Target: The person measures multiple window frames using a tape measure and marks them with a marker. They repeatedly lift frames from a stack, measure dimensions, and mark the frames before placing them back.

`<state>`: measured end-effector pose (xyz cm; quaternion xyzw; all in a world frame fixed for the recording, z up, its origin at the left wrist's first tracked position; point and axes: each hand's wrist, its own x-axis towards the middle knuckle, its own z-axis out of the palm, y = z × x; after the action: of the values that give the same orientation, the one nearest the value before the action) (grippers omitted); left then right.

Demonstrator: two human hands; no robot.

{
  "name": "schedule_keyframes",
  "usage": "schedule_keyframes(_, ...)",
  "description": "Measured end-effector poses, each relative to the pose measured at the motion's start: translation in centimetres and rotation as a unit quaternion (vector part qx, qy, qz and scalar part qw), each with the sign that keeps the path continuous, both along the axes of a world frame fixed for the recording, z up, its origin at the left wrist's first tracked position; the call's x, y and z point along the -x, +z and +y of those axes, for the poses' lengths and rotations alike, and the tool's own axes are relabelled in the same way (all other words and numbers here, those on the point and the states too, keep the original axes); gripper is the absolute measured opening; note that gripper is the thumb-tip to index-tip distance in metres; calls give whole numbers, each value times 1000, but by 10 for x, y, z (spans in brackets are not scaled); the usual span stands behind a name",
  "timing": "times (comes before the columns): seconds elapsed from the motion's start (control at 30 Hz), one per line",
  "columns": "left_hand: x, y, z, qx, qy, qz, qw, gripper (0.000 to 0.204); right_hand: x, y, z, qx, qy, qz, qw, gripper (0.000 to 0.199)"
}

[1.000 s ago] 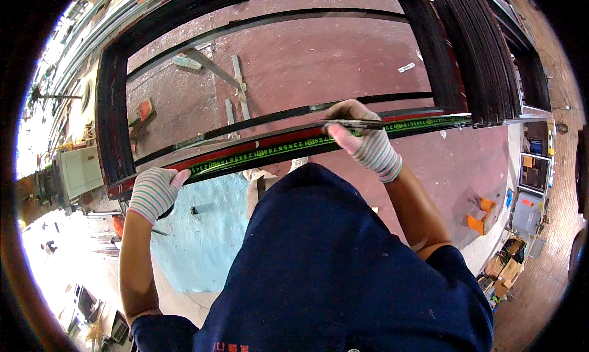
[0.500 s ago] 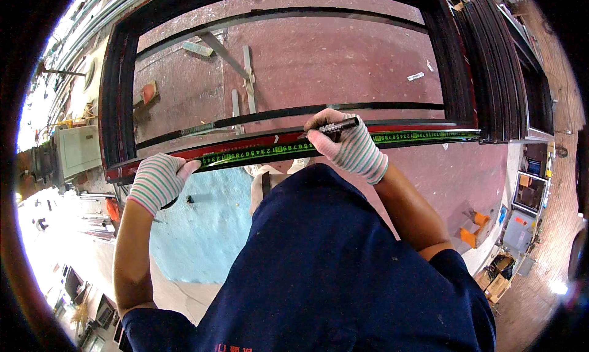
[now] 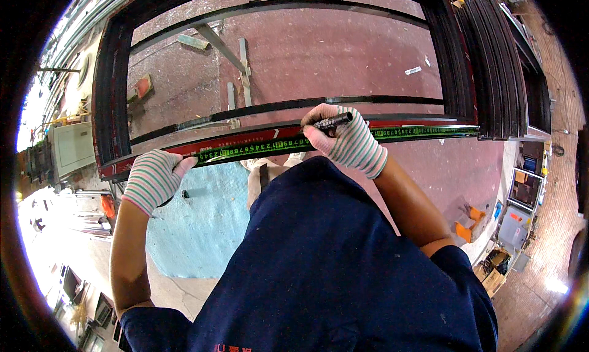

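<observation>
A green tape measure (image 3: 264,147) is stretched along the near rail of a large dark window or door frame (image 3: 112,88). At its left end my left hand (image 3: 151,179), in a striped knit glove, is closed round the tape, thumb on top; its fingers are mostly hidden beneath. My right hand (image 3: 350,144), gloved alike, pinches a black marker pen (image 3: 333,122) just above the rail and covers part of the tape. The pen's tip end is hidden by the fingers. Left of it, a short white mark (image 3: 275,133) shows on the rail's red face.
Dark profiles (image 3: 491,69) are stacked against the frame's right side. Below lie a reddish floor (image 3: 343,51) and a light blue patch (image 3: 190,229). An orange stand (image 3: 469,224) and a grey case (image 3: 514,227) sit at right, a pale cabinet (image 3: 72,146) at left.
The view has shifted slightly, moving the frame a little up and left. My right hand has tipped the pen slightly; both hands keep their holds.
</observation>
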<state>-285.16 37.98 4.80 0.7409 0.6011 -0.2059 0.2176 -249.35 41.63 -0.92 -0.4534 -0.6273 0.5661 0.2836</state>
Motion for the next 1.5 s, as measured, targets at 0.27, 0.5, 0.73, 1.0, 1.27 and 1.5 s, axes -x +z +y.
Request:
schedule_keyframes(0.27, 0, -2, -1, -16, 3, -23, 1000, 45, -1, -1, 0, -18, 18, -41, 999, 10)
schedule_keyframes(0.5, -2, -1, -4, -16, 7, -22, 1000, 43, 1, -2, -4, -5, -14, 0, 1000, 10)
schedule_keyframes(0.73, -4, 2, -5, -6, 12, -15, 1000, 42, -3, -5, -4, -37, -3, -6, 999, 12)
schedule_keyframes(1.0, -1, -2, -6, -26, -6, -21, 999, 44, 0, -1, -5, -15, -20, 8, 1000, 9)
schedule_keyframes(1.27, -2, 0, -4, -15, 4, -16, 1000, 46, -7, -5, -5, 7, -73, 44, 996, 12)
schedule_keyframes(1.5, -2, 1, -5, -8, 13, -8, 1000, 47, -34, 5, -15, -54, -197, 102, 973, 21)
